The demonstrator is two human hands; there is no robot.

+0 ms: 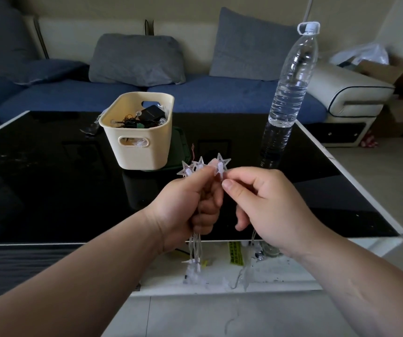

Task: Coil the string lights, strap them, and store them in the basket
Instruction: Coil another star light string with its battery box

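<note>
A string of clear star-shaped lights [196, 166] is bunched above the front edge of the black table. My left hand [190, 205] grips the gathered wires, with several stars sticking up over its fingers and loops of clear wire hanging below it. My right hand [266, 203] pinches the base of the rightmost star [221, 165] between thumb and forefinger, right beside the left hand. More wire trails down from under the right hand to the lower shelf. The cream plastic basket [144, 152] stands farther back on the table and holds a dark tangle of other lights and a black box.
A tall clear water bottle [290, 93] stands on the glossy black table [49, 178] to the right of the basket. A blue sofa with grey cushions [137, 59] runs behind. Boxes and a plastic bag sit at the far right.
</note>
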